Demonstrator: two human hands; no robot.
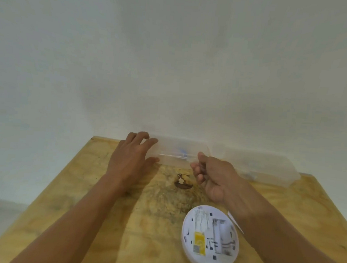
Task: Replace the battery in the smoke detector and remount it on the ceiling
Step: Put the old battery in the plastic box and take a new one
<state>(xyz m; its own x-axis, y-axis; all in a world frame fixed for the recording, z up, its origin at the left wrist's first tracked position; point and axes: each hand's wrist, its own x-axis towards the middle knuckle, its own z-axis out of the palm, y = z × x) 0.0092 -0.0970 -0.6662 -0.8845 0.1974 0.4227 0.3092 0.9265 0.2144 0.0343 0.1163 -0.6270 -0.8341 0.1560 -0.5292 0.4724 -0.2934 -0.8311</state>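
Spread fingers of the left hand (133,159) rest against a clear plastic box (179,154) at the wall; the right hand (212,177) has its grip curled, its contents not discernible. Lower right of the frame, the smoke detector (209,238) lies back-up on the wooden bench (102,218), its battery bay apparently open. Fitting a battery and remounting seem left. A plain pale wall (173,60) fills the upper frame.

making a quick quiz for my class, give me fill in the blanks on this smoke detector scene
1. The smoke detector lies on the wooden ____.
2. The left hand touches a clear plastic ____.
3. The sticker on the detector is ____.

Missing words: table; box; yellow
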